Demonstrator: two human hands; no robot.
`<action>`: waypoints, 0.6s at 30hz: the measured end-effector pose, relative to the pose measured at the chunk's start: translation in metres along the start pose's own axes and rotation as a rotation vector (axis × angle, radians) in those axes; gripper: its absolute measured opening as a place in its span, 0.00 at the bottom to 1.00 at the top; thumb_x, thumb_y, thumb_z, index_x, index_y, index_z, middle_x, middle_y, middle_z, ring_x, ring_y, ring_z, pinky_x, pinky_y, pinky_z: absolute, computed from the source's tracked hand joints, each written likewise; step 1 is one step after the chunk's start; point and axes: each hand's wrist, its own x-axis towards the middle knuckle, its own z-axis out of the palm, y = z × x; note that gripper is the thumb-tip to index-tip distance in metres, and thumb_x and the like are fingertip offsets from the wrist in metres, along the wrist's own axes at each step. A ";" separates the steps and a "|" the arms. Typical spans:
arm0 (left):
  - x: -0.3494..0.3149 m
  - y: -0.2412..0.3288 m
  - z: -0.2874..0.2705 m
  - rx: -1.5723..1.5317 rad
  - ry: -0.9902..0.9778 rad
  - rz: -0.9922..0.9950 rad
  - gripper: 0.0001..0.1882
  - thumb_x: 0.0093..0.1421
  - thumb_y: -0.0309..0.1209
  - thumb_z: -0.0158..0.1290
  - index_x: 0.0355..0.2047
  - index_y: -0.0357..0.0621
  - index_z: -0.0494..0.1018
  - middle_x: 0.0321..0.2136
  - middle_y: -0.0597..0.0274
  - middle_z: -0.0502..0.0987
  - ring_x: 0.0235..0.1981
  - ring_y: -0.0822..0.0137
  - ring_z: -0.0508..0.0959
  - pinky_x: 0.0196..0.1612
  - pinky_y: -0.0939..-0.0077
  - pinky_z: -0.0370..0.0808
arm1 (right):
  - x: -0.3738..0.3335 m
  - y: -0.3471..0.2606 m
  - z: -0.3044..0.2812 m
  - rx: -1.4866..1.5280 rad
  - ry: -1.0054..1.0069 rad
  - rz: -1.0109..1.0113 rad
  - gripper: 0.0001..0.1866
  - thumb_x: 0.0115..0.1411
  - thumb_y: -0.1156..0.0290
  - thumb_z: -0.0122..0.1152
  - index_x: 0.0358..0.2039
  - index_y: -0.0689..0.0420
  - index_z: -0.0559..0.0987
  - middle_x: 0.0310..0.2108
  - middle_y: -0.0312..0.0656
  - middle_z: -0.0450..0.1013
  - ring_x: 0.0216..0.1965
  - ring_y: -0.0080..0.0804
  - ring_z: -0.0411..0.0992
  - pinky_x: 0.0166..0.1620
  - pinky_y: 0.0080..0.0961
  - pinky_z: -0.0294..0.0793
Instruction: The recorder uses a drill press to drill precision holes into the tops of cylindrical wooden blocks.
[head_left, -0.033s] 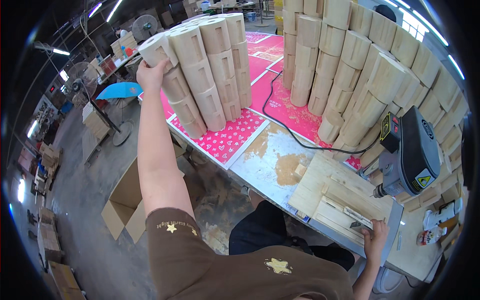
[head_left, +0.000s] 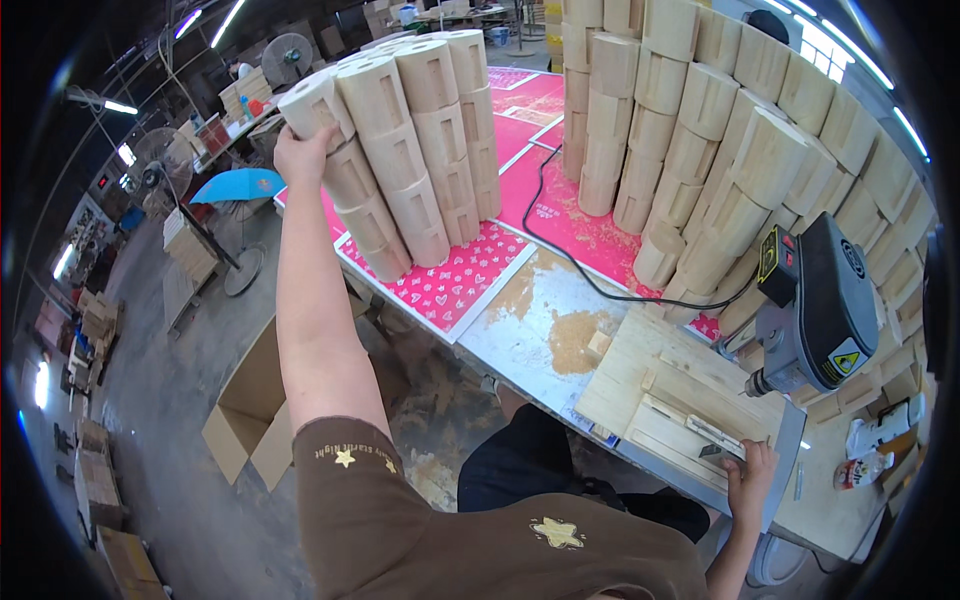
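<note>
My left hand (head_left: 303, 153) reaches out, fingers wrapped round the top wooden cylinder (head_left: 318, 103) of the near left column. That pale cylinder has a hole in its top end and a slot cut in its side. It rests on similar stacked cylinders (head_left: 405, 170). At lower right my right hand (head_left: 752, 475) is closed on the end of a slim pale bar with a metal piece (head_left: 712, 436), lying over a wooden jig (head_left: 625, 385). The jig sits under the chuck of a dark drill press (head_left: 835, 300). My fingers partly hide the bar's end.
More stacked cylinders (head_left: 700, 110) stand behind and right of the drill. A black cable (head_left: 575, 262) crosses the pink covering (head_left: 450, 290). Sawdust (head_left: 578, 340) lies on the metal tabletop. On the floor at left are an open cardboard box (head_left: 240, 410), a fan (head_left: 165, 165) and a blue umbrella (head_left: 238, 185).
</note>
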 end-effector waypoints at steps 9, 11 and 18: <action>-0.019 -0.012 0.020 -0.172 -0.089 0.025 0.42 0.40 0.44 0.66 0.52 0.34 0.65 0.46 0.45 0.74 0.45 0.54 0.75 0.50 0.67 0.70 | -0.007 0.000 -0.003 -0.002 0.020 0.049 0.20 0.38 0.76 0.65 0.35 0.58 0.73 0.31 0.47 0.67 0.37 0.49 0.65 0.41 0.38 0.62; -0.025 -0.027 0.029 -0.084 0.051 0.108 0.42 0.42 0.44 0.66 0.53 0.31 0.63 0.46 0.42 0.72 0.48 0.51 0.73 0.51 0.66 0.68 | -0.005 -0.001 -0.003 -0.012 0.022 0.055 0.19 0.39 0.76 0.66 0.35 0.58 0.73 0.31 0.46 0.68 0.36 0.48 0.65 0.41 0.39 0.62; -0.074 -0.036 0.041 0.031 0.202 0.182 0.41 0.47 0.42 0.64 0.54 0.29 0.60 0.53 0.40 0.65 0.54 0.50 0.66 0.55 0.62 0.63 | 0.003 -0.002 0.000 0.023 0.018 0.003 0.18 0.39 0.74 0.66 0.34 0.57 0.73 0.29 0.44 0.68 0.35 0.47 0.65 0.39 0.39 0.62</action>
